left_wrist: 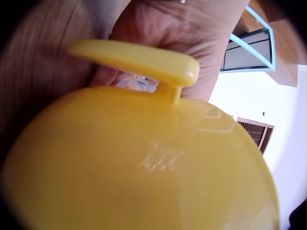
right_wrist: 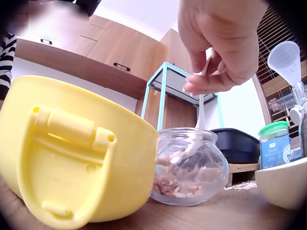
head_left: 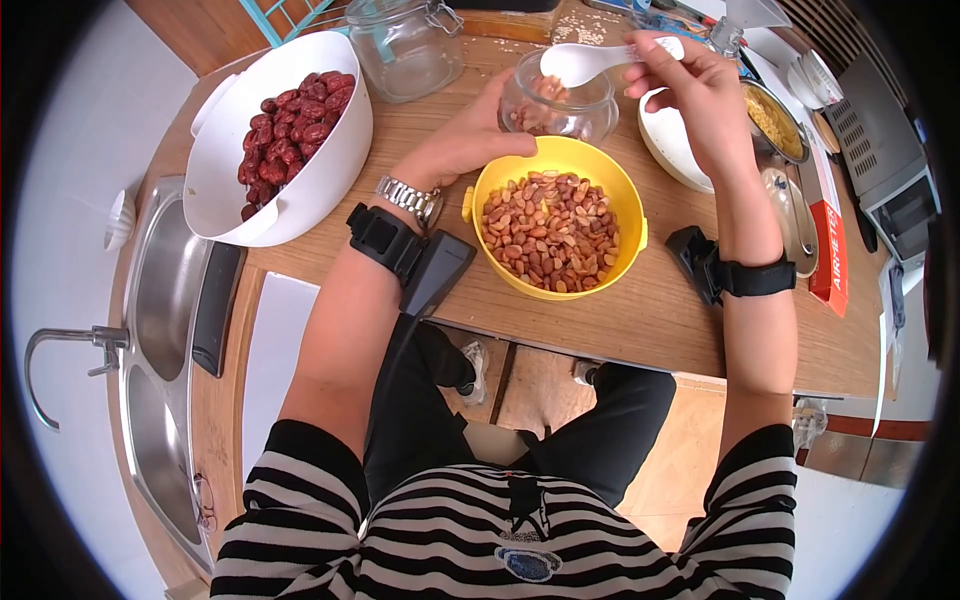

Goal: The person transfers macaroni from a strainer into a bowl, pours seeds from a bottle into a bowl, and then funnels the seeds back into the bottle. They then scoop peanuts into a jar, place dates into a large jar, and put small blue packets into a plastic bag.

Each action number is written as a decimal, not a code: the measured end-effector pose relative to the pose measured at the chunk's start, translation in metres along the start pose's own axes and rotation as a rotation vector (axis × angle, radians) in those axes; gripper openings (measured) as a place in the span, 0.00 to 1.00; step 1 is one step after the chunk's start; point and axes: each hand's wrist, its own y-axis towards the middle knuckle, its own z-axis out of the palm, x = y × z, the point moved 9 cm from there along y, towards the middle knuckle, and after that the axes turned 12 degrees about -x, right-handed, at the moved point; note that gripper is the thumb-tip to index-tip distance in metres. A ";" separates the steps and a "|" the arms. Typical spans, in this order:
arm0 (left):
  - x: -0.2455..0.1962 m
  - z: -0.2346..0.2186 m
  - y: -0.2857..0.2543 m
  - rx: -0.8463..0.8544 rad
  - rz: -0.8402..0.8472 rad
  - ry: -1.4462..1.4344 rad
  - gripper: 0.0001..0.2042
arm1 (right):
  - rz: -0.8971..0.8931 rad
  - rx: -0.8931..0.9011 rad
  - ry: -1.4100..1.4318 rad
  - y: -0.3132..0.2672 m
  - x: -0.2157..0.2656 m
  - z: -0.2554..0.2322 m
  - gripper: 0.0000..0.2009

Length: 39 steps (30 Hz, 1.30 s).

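A round glass jar, with reddish-brown peanuts low inside, stands behind a yellow bowl full of the same nuts. Around the jar's left side my left hand holds it, thumb stretched along the front near the bowl's rim. The left wrist view is mostly filled by the yellow bowl's side and handle, which partly hide this hand. Between thumb and fingers my right hand pinches the handle of a white spoon. The spoon's head dips into the jar's mouth.
At the left is a white basin of red dates, beside a sink. A larger clip-top jar stands behind. To the right are a white bowl, a metal bowl of yellow food and an orange box.
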 end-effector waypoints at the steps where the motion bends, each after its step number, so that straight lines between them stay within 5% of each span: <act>1: -0.001 0.001 -0.001 0.012 -0.006 -0.012 0.42 | -0.107 0.062 -0.080 -0.004 0.009 0.007 0.11; 6: -0.001 -0.001 0.002 -0.006 0.066 0.063 0.42 | -0.391 0.153 -0.352 -0.021 0.043 0.019 0.10; 9: 0.002 -0.001 0.001 -0.006 0.007 0.027 0.42 | -0.450 -0.016 -0.270 -0.021 0.067 0.001 0.10; 13: 0.009 -0.001 0.004 0.022 0.033 0.020 0.42 | -0.206 -0.032 -0.023 -0.015 0.062 -0.014 0.11; 15: 0.004 0.001 0.004 0.031 0.042 0.005 0.42 | 0.020 0.204 -0.118 -0.021 0.042 0.007 0.10; 21: 0.005 0.000 0.001 0.016 -0.020 0.015 0.42 | 0.203 0.414 -0.319 -0.034 0.003 0.033 0.09; 28: 0.000 -0.001 0.000 -0.010 -0.022 0.015 0.41 | 0.550 0.489 0.018 -0.047 -0.036 0.054 0.09; 39: 0.005 -0.002 0.001 -0.017 -0.036 0.025 0.42 | 0.669 0.571 0.276 -0.039 -0.055 0.047 0.11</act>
